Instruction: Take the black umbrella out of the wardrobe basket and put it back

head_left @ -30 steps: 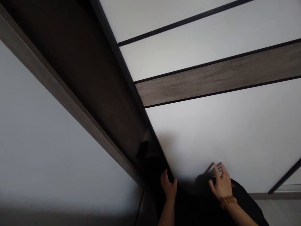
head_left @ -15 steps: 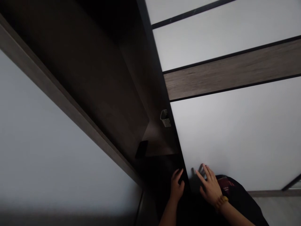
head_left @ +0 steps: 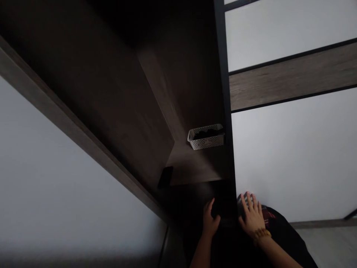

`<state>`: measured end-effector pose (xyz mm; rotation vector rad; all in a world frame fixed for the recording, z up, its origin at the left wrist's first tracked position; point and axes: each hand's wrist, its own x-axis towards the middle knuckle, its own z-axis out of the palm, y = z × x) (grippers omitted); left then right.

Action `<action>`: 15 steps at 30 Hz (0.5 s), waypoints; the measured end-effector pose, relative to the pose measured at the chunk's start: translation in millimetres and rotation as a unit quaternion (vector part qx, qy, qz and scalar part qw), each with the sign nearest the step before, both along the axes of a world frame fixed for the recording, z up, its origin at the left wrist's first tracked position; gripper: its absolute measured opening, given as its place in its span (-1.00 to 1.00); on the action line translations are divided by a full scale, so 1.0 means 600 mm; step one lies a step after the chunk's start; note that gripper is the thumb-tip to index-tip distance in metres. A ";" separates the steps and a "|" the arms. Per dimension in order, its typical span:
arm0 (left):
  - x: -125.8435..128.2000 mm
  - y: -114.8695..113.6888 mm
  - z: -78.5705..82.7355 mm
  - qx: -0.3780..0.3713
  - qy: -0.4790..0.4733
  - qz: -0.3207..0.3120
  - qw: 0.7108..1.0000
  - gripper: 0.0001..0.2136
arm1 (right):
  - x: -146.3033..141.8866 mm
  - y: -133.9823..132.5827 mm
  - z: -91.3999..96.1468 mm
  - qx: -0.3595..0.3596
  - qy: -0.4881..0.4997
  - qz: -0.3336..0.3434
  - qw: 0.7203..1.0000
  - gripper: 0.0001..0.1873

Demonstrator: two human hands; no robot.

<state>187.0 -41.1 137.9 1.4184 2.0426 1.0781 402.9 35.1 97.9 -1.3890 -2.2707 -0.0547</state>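
With its fingers spread, my right hand [head_left: 252, 214] rests against the lower white panel of a sliding wardrobe door [head_left: 290, 160], close to the door's dark left edge. A beaded bracelet [head_left: 261, 235] circles that wrist. My left hand [head_left: 210, 220] hovers in front of the dark wardrobe opening, fingers apart and holding nothing. Beyond it, on a brown wooden shelf [head_left: 192, 167], sits a white perforated basket [head_left: 206, 142] with dark contents I cannot make out. Its right end meets the door's edge in this view.
A flat black object [head_left: 165, 177] is at the shelf's left front corner. The wardrobe's wooden side panel [head_left: 111, 152] runs diagonally beside a pale wall [head_left: 55, 178] on the left. Light floor [head_left: 331, 240] shows at lower right.
The sliding door has moved right, widening the opening, so nearly all of the basket now shows. My right hand has shifted slightly right and lies flatter on the door. My left hand has hardly moved.
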 end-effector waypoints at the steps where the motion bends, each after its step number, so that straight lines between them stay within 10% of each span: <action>1: -0.005 -0.002 -0.001 -0.002 -0.004 0.004 1.000 -0.30 | -0.003 -0.002 0.001 -0.007 -0.003 -0.011 1.000 0.19; 15: -0.064 -0.008 -0.003 0.005 -0.020 -0.008 1.000 -0.41 | -0.026 0.006 0.004 -0.044 0.043 -0.119 0.991 0.03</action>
